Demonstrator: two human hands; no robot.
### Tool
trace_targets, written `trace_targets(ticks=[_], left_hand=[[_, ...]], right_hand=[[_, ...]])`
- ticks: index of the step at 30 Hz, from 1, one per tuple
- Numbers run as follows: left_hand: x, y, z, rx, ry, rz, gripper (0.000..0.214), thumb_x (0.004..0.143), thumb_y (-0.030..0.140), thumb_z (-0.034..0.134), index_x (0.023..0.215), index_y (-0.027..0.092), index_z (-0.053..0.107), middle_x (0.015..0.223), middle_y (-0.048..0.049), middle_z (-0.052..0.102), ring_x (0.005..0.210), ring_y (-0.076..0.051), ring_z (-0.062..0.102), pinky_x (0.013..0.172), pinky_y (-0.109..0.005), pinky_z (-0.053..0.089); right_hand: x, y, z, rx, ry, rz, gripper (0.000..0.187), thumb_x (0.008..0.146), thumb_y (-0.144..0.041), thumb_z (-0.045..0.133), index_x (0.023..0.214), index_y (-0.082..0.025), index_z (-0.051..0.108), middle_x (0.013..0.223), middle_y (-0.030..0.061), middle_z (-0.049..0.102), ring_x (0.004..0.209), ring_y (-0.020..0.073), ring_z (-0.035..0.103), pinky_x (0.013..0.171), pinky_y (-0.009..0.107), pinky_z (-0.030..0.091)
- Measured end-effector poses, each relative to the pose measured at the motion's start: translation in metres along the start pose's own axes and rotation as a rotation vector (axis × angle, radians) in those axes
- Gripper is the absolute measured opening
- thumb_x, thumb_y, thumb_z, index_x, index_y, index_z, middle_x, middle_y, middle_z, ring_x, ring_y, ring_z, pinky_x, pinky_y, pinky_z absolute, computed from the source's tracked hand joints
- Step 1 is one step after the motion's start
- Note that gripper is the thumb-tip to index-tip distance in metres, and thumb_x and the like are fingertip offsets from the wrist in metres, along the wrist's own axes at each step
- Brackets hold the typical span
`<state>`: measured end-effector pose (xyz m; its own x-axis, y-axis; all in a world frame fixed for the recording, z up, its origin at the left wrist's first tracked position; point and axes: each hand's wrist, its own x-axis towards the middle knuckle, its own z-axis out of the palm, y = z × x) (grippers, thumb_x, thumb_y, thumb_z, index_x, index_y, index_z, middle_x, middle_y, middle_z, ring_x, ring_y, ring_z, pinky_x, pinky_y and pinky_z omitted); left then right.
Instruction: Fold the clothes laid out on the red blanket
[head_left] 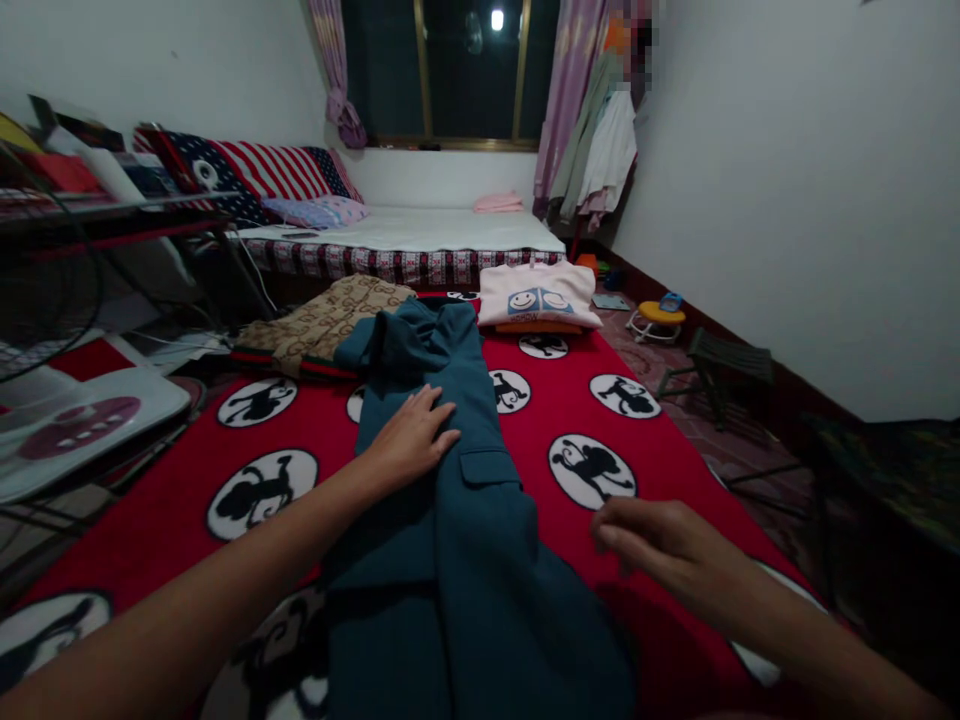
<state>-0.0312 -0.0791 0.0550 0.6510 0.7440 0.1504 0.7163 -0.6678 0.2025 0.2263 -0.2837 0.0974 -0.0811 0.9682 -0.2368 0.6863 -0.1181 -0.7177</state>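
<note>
A teal jacket [480,560] with a flap pocket lies lengthwise on a red blanket [517,450], its upper end bunched up and its front edge wavy on the right. My left hand [416,435] rests flat on the jacket, just left of the pocket flap, with its fingers a little apart. To the right of the jacket, my right hand [652,545] hovers over the blanket. Its fingers are loosely bent and nothing shows in them. Beyond the jacket's upper end are a tan patterned garment [337,320] on the left and a folded pale pink sweatshirt [536,295] on the right.
A bed [420,230] stands below the window. At left is a cluttered desk [112,215], with a white plastic surface [127,400] beneath it. A yellow stool [660,315] and a dark folding stool [724,365] stand on the right-hand floor. Clothes [607,150] hang by the curtain.
</note>
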Motion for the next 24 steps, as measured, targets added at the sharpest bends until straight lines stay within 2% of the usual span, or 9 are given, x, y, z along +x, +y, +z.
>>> trace_targets(ticks=[3, 6, 8, 12, 15, 17, 20, 22, 24], left_hand=[[-0.013, -0.004, 0.008, -0.009, -0.043, 0.034, 0.049, 0.092, 0.043, 0.046, 0.134, 0.016, 0.051, 0.148, -0.0151, 0.037, 0.141, -0.035, 0.025, 0.113, -0.052, 0.028], [-0.015, -0.008, 0.012, -0.025, -0.034, 0.052, 0.052, 0.092, 0.045, 0.048, 0.135, 0.017, 0.050, 0.150, -0.0155, 0.034, 0.141, -0.034, 0.025, 0.112, -0.051, 0.029], [-0.011, -0.008, 0.010, -0.039, 0.014, 0.052, 0.050, 0.090, 0.042, 0.051, 0.133, 0.016, 0.052, 0.147, -0.0167, 0.037, 0.138, -0.033, 0.031, 0.112, -0.048, 0.032], [0.011, 0.002, 0.000, -0.080, 0.097, 0.137, 0.037, 0.089, 0.022, 0.054, 0.126, 0.021, 0.058, 0.141, -0.0114, 0.045, 0.125, -0.026, 0.049, 0.104, -0.038, 0.043], [0.033, 0.015, -0.003, -0.098, -0.047, 0.328, 0.052, 0.084, 0.014, 0.058, 0.133, 0.032, 0.051, 0.146, -0.0031, 0.040, 0.121, -0.022, 0.053, 0.095, -0.031, 0.047], [0.046, 0.021, -0.001, -0.099, -0.200, 0.446, 0.058, 0.080, 0.012, 0.061, 0.132, 0.035, 0.052, 0.141, -0.0001, 0.048, 0.117, -0.021, 0.056, 0.090, -0.027, 0.047], [0.058, 0.024, 0.007, -0.079, -0.327, 0.502, 0.036, 0.076, 0.010, 0.062, 0.106, 0.029, 0.069, 0.109, -0.0004, 0.065, 0.097, -0.019, 0.064, 0.077, -0.023, 0.048], [0.060, 0.023, 0.013, -0.100, -0.232, 0.462, 0.021, 0.078, 0.010, 0.059, 0.089, 0.023, 0.071, 0.095, -0.0018, 0.066, 0.087, -0.018, 0.064, 0.071, -0.024, 0.048], [0.059, 0.022, 0.017, -0.177, -0.014, 0.364, 0.017, 0.081, 0.010, 0.055, 0.086, 0.020, 0.068, 0.094, -0.0034, 0.063, 0.087, -0.018, 0.063, 0.074, -0.025, 0.048]], right_hand=[[0.008, -0.017, 0.028, -0.131, 0.006, -0.159, 0.052, 0.079, -0.042, 0.065, 0.128, -0.030, 0.053, 0.121, 0.0068, 0.059, 0.100, 0.0221, 0.060, 0.079, 0.029, 0.047], [0.013, -0.023, 0.054, -0.288, -0.003, -0.233, 0.078, 0.071, -0.035, 0.074, 0.140, -0.035, 0.039, 0.135, 0.0084, 0.050, 0.109, 0.0261, 0.057, 0.083, 0.034, 0.047], [0.013, -0.020, 0.060, -0.338, 0.024, -0.214, 0.069, 0.073, -0.032, 0.072, 0.135, -0.031, 0.043, 0.126, 0.0090, 0.056, 0.103, 0.0248, 0.059, 0.080, 0.033, 0.048], [0.003, -0.008, 0.052, -0.397, 0.017, -0.151, 0.026, 0.081, -0.027, 0.064, 0.106, -0.025, 0.058, 0.099, 0.0044, 0.064, 0.087, 0.0196, 0.061, 0.071, 0.028, 0.044], [-0.005, 0.002, 0.046, -0.443, -0.041, -0.133, 0.026, 0.075, -0.025, 0.067, 0.101, -0.026, 0.061, 0.102, 0.0036, 0.063, 0.086, 0.0188, 0.061, 0.068, 0.026, 0.041], [-0.008, 0.007, 0.046, -0.441, -0.063, -0.104, 0.030, 0.074, -0.022, 0.067, 0.102, -0.027, 0.061, 0.103, 0.0032, 0.062, 0.086, 0.0178, 0.060, 0.067, 0.025, 0.040], [-0.010, 0.013, 0.046, -0.378, -0.057, -0.042, 0.009, 0.078, -0.020, 0.059, 0.087, -0.022, 0.060, 0.087, 0.0012, 0.063, 0.075, 0.0147, 0.059, 0.063, 0.024, 0.037], [-0.014, 0.018, 0.044, -0.282, -0.030, -0.031, 0.007, 0.084, -0.025, 0.054, 0.078, -0.021, 0.057, 0.078, 0.0006, 0.062, 0.071, 0.0140, 0.057, 0.062, 0.024, 0.038], [-0.018, 0.023, 0.041, -0.198, -0.001, -0.023, 0.018, 0.088, -0.033, 0.050, 0.077, -0.021, 0.056, 0.076, 0.0013, 0.062, 0.072, 0.0146, 0.057, 0.065, 0.024, 0.039]])
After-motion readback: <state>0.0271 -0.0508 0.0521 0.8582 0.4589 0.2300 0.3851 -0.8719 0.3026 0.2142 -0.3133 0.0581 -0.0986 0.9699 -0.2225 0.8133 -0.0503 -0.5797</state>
